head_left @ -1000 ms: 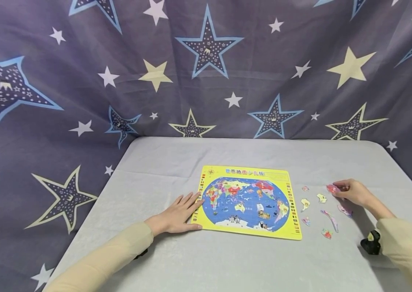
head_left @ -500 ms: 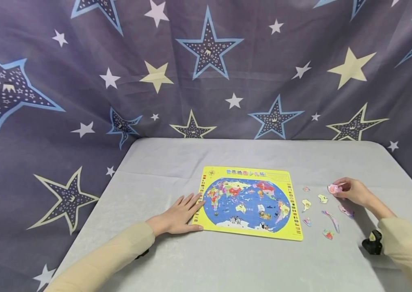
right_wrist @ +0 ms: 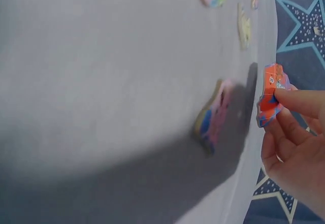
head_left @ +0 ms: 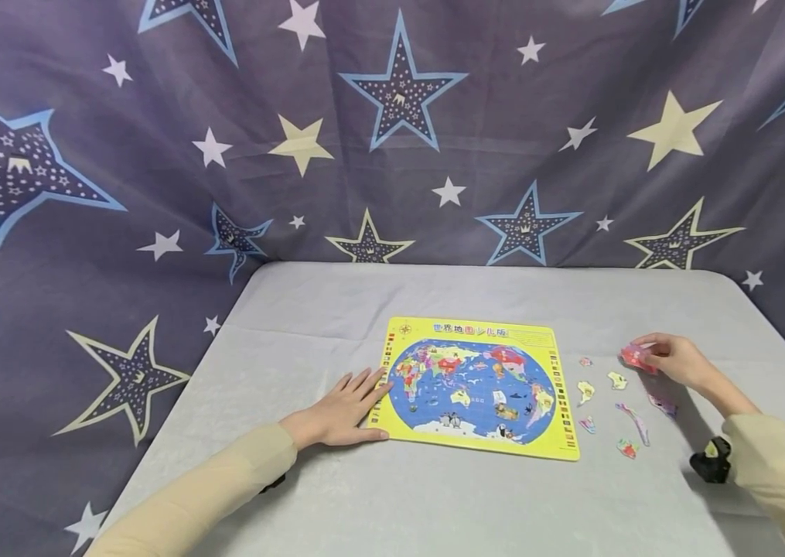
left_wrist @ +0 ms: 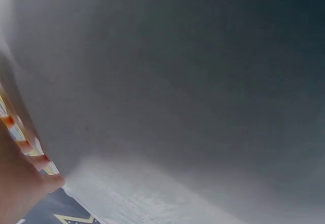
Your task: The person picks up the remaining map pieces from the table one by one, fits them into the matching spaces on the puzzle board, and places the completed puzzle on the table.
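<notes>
A yellow-bordered world map puzzle board (head_left: 448,445) lies on the table. My left hand (head_left: 339,410) rests on its left edge with fingers spread straight; the left wrist view catches only part of that hand (left_wrist: 25,183) at the lower left. To the right of the board, my right hand (head_left: 680,363) pinches a red puzzle piece (head_left: 636,357) between thumb and fingers. In the right wrist view the piece (right_wrist: 271,94) looks orange-red with blue patches, held above the table. A pink and blue piece (right_wrist: 216,115) lies near that hand.
Several loose puzzle pieces lie between board and right hand, among them a yellowish one (head_left: 585,391), a long pink-purple one (head_left: 636,425) and a red-green one (head_left: 628,448). A star-patterned curtain (head_left: 392,193) hangs behind the grey-covered table (head_left: 434,503).
The red piece has turned in my right hand: its pale pink side showed half a second ago, its red side shows now. My left hand stays on the board's edge.
</notes>
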Demonstrator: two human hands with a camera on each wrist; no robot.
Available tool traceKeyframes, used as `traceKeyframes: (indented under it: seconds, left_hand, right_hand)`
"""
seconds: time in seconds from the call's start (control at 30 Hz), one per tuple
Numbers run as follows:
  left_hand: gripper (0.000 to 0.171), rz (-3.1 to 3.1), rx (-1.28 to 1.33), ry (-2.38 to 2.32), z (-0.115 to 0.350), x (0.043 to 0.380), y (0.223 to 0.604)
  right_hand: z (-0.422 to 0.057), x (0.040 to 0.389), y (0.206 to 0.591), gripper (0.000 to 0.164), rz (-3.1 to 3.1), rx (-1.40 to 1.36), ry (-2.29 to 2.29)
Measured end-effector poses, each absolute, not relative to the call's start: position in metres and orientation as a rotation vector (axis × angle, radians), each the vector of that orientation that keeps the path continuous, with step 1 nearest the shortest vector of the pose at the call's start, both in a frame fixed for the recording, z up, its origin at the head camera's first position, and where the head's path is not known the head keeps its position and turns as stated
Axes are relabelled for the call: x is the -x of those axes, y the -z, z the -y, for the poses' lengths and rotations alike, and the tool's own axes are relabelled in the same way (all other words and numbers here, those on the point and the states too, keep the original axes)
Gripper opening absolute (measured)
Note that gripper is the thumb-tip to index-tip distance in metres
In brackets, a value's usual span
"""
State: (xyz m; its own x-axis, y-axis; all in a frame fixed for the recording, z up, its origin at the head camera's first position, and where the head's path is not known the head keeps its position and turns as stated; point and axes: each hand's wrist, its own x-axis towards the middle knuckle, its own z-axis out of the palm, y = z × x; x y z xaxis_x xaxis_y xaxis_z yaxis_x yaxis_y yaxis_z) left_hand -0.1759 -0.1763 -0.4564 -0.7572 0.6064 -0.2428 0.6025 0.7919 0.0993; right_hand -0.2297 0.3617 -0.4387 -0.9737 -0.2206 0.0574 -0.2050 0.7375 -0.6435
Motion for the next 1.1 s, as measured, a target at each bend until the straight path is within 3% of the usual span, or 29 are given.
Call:
traceKeyframes:
  seconds: [1.1]
  left_hand:
    - [0.085, -2.698, -0.902, 0.010, 0.175, 0.176, 0.453]
  right_hand:
    - [-0.254, 0.262, 0.429, 0.027, -2.691, 0.526, 1.106]
